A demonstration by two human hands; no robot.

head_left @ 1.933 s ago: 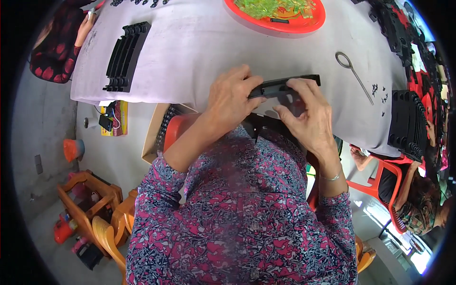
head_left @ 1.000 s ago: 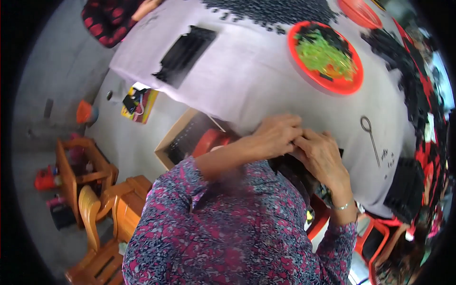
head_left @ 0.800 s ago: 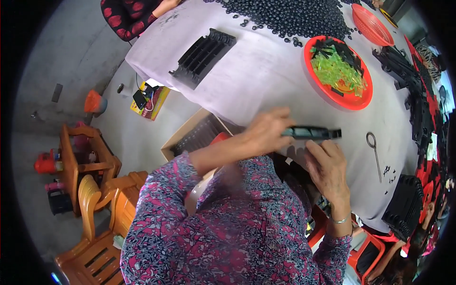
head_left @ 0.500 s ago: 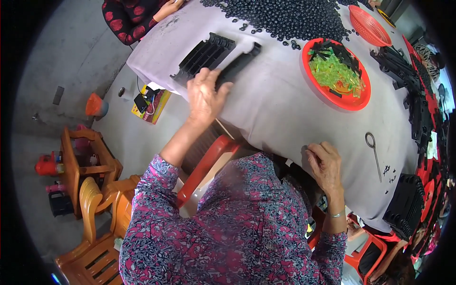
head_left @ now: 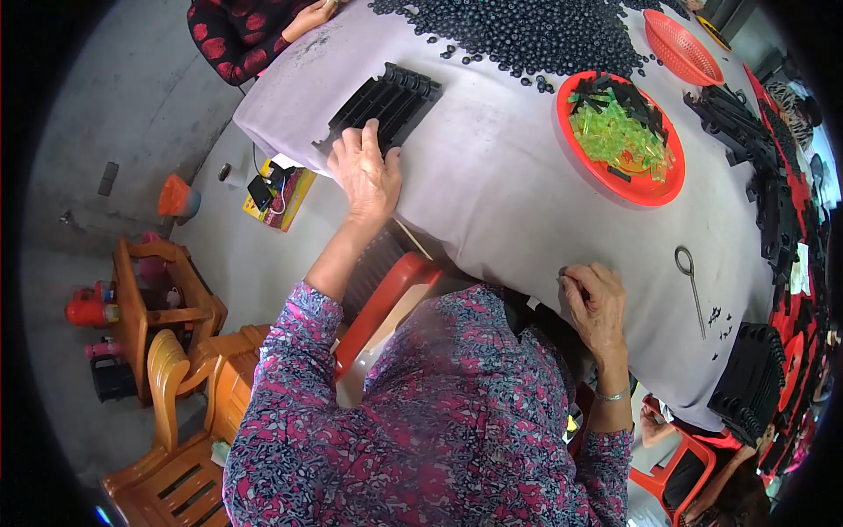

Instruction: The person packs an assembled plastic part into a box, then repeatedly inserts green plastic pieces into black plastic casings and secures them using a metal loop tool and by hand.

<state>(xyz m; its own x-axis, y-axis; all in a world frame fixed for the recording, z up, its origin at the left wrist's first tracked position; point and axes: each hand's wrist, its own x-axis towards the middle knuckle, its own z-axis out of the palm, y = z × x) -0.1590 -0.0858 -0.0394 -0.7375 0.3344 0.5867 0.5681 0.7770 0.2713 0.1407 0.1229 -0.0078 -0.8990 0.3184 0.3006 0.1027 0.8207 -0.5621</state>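
The left hand [head_left: 367, 172] lies flat, fingers spread wide, on the near end of a stack of black ribbed plastic strips [head_left: 385, 105] at the table's left edge. Beyond it spreads a heap of small black round pieces [head_left: 527, 35]. The right hand [head_left: 597, 303] rests loosely curled at the near edge of the grey cloth-covered table [head_left: 492, 184], pinching something small and dark. Past it sit a red round tray of green and black plastic parts [head_left: 619, 132] and, to its right, a metal ring-ended pin [head_left: 690, 277].

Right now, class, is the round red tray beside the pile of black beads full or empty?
Partly full. The red tray holds a heap of green plastic strips and some black pieces, with bare red floor showing at its near edge.
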